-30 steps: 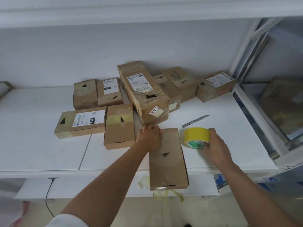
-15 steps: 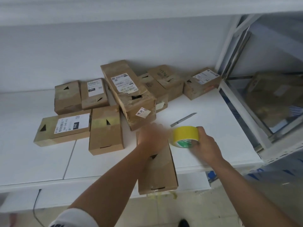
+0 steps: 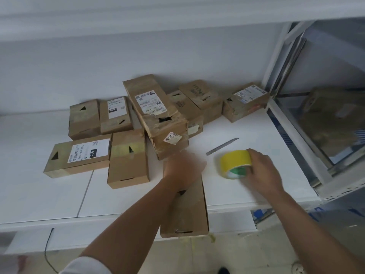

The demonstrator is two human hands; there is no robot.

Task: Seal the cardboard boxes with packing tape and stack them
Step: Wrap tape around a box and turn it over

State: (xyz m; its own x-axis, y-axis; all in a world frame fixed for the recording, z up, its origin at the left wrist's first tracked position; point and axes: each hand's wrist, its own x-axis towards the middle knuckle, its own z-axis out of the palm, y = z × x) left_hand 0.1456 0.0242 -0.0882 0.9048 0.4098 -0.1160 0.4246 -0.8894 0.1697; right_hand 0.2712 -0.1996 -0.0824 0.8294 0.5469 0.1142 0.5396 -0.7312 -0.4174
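A long brown cardboard box (image 3: 188, 210) lies on the white table (image 3: 49, 194), its near end hanging over the front edge. My left hand (image 3: 182, 168) rests on the far end of this box; it is motion-blurred, so its fingers are unclear. To the right, my right hand (image 3: 260, 171) grips a yellow roll of packing tape (image 3: 235, 163) that stands on the table beside the box. A thin metal blade (image 3: 222, 146) lies just behind the roll.
Several other cardboard boxes are clustered at the back of the table, the nearest being a torn labelled box (image 3: 158, 115) and a flat box (image 3: 128, 159) on the left. A white metal shelf frame (image 3: 292, 131) with a large box borders the right side.
The view has swung right and downward. My left hand has shifted slightly on the box's far end and is now blurred. My right hand still holds the tape roll beside the box.
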